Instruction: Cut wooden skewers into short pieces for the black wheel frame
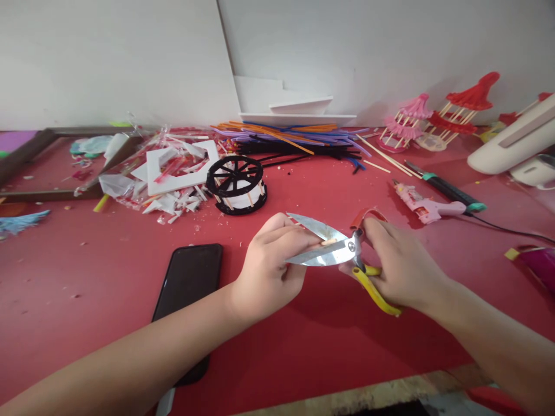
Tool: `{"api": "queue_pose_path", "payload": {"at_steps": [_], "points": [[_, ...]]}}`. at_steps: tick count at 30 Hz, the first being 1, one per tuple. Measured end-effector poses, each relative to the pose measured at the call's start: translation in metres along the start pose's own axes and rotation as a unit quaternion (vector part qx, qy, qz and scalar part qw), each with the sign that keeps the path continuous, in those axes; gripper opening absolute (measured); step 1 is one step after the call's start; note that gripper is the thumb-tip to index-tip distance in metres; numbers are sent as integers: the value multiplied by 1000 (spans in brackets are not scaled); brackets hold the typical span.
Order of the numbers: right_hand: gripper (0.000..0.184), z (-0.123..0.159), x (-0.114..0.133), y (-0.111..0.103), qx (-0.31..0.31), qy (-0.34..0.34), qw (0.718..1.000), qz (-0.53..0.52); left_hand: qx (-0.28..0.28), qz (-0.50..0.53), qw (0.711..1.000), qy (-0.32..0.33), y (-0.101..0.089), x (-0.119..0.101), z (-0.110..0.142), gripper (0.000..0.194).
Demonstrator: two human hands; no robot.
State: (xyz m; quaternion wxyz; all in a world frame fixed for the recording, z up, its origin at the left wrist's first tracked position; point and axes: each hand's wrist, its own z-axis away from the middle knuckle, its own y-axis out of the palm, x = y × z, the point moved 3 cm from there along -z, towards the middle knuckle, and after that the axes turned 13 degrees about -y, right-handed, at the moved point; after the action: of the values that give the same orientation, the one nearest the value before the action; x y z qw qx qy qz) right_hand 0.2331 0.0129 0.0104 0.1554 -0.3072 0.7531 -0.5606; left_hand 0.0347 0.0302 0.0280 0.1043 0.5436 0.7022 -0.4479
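Observation:
My right hand (pixel 396 260) grips a pair of scissors (pixel 329 252) by its handles, one red and one yellow. The blades stand apart, pointing left toward my left hand (pixel 277 263). Pinched in my left fingers is a short wooden stick (pixel 328 242), its end lying between the blades close to the pivot. The rest of the stick is hidden by my fingers. Beyond my left hand stands a round black frame (pixel 236 184) with a spoked top, short wooden posts and a white inside.
Foam scraps (pixel 182 167) and plastic wrap lie back left. Pipe cleaners (pixel 286 138) are piled by the wall. A pink glue gun (pixel 422 203), soldering iron (pixel 453 190) and carousel-like models (pixel 462 112) sit right. A phone (pixel 191 271) lies under my left forearm.

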Motion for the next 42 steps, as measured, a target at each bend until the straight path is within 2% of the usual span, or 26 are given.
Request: {"api": "queue_pose_path", "payload": {"at_steps": [13, 19, 24, 28, 39, 42], "points": [[24, 7, 0, 0, -12, -9, 1000, 13, -5, 3, 1000, -3, 2, 1, 3, 27], [30, 1, 2, -4, -11, 1, 999, 36, -1, 18, 1000, -21, 4, 3, 3, 26], [36, 0, 1, -3, 0, 7, 999, 32, 26, 23, 999, -27, 4, 5, 3, 28], [38, 1, -1, -3, -3, 1, 1000, 18, 35, 27, 999, -11, 3, 5, 2, 24], [42, 2, -8, -6, 13, -17, 1000, -22, 139, 67, 988, -28, 8, 7, 5, 14], [41, 2, -9, -6, 19, -24, 999, -26, 180, 108, 977, -48, 10, 7, 3, 22]]}}
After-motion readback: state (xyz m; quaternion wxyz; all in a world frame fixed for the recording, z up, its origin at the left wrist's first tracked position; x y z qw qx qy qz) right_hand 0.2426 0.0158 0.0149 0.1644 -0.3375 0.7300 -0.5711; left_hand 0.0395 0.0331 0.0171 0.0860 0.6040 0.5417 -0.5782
